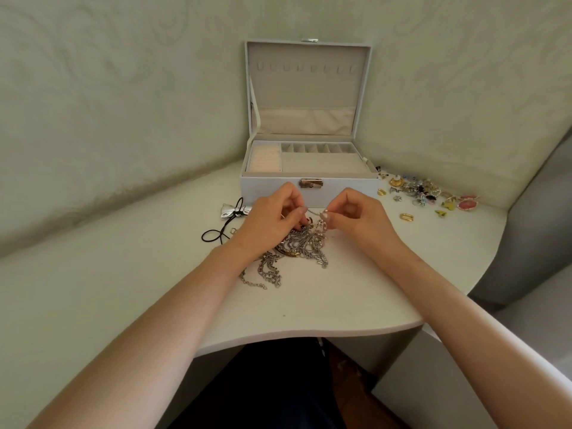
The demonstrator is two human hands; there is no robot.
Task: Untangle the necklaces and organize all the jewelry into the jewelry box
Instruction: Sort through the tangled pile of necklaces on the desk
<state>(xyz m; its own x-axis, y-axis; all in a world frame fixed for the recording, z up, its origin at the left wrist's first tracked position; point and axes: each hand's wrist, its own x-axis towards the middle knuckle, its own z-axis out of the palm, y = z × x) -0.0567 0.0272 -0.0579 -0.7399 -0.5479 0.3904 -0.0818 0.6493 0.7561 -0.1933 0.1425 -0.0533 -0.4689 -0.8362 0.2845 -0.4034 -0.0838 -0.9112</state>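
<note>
A tangled heap of silver chain necklaces (297, 249) with a pearl strand lies on the white table, just in front of the open white jewelry box (340, 188). My left hand (272, 215) and my right hand (356, 215) hover over the top of the heap. Both pinch a thin chain stretched between their fingertips, with small pearls at the right fingertips. A silver chain end (257, 283) trails toward me from the heap. The box's lid stands upright, and its tray compartments look bare.
A black cord necklace with a silver bow pendant (230, 212) lies left of the hands. Several earrings, rings and brooches (427, 193) are scattered to the right of the box. The table edge (309, 331) curves near my lap; a grey chair stands at right.
</note>
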